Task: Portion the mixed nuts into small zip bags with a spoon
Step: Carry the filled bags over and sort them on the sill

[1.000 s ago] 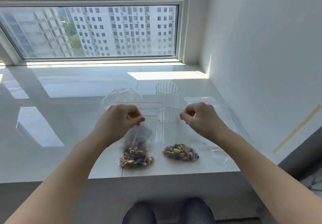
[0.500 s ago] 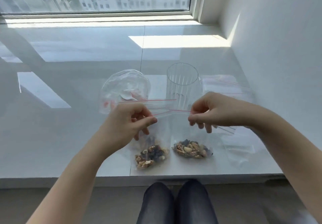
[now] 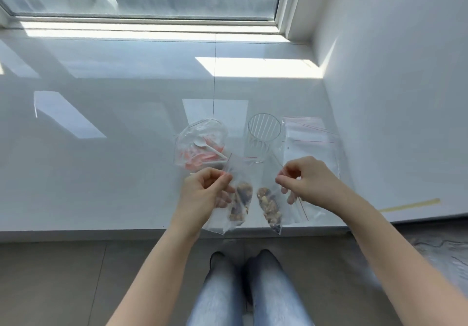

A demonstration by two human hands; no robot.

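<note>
My left hand [image 3: 205, 190] pinches the upper edge of a small clear zip bag [image 3: 239, 204] with mixed nuts in its lower end. My right hand [image 3: 305, 182] pinches a second small zip bag [image 3: 271, 208], also holding nuts. Both bags hang tilted above the sill's front edge, nuts slid toward their lower corners. Behind my left hand lies a larger clear bag [image 3: 200, 143] with a white plastic spoon [image 3: 206, 147] on it and pink print showing through.
A ribbed clear glass [image 3: 264, 135] stands behind the bags. A stack of empty zip bags [image 3: 310, 138] with red seal lines lies to its right, near the white wall [image 3: 392, 85]. The sill's front edge [image 3: 101, 234] drops to the floor; my knees are below.
Both bags have been lifted off the sill and now hang tilted from my hands, with the nuts slid to their lower ends. The camera has tipped further down.
</note>
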